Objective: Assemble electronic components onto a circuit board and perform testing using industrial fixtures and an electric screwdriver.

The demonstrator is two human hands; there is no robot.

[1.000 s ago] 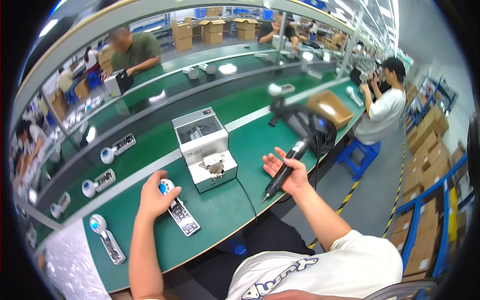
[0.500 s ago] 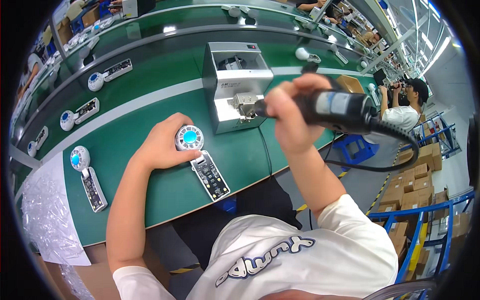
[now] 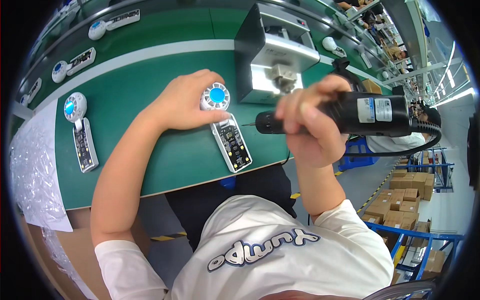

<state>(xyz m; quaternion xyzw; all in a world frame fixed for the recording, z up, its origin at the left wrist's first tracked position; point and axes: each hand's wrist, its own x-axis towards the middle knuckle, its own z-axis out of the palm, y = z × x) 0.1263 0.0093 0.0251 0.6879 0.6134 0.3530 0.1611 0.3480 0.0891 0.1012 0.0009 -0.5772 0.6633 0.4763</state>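
Note:
On the green bench, my left hand (image 3: 187, 102) is wrapped round a white handheld device (image 3: 216, 96), its thumb at the neck. The device has a round slotted head with a blue centre. Its handle lies uncovered, showing a dark circuit board (image 3: 234, 142). A black electric screwdriver (image 3: 370, 114) is gripped in my right hand (image 3: 315, 120), with the fingers closed about its front part. Held nearly level, its thin bit points left, close to the device's neck; whether bit and device touch I cannot tell, nor whether a screw sits on the tip.
A grey and silver screw-feeder machine (image 3: 272, 52) stands behind my right hand. Another opened device (image 3: 86, 145) lies at left, beside clear plastic bags (image 3: 37, 170). Further devices (image 3: 75, 65) lie beyond the white line. The screwdriver's cable (image 3: 425, 131) loops at right.
My right hand has brought the screwdriver away from the feeder's front, back toward the device in my left hand. The view has shifted; the left hand keeps its hold.

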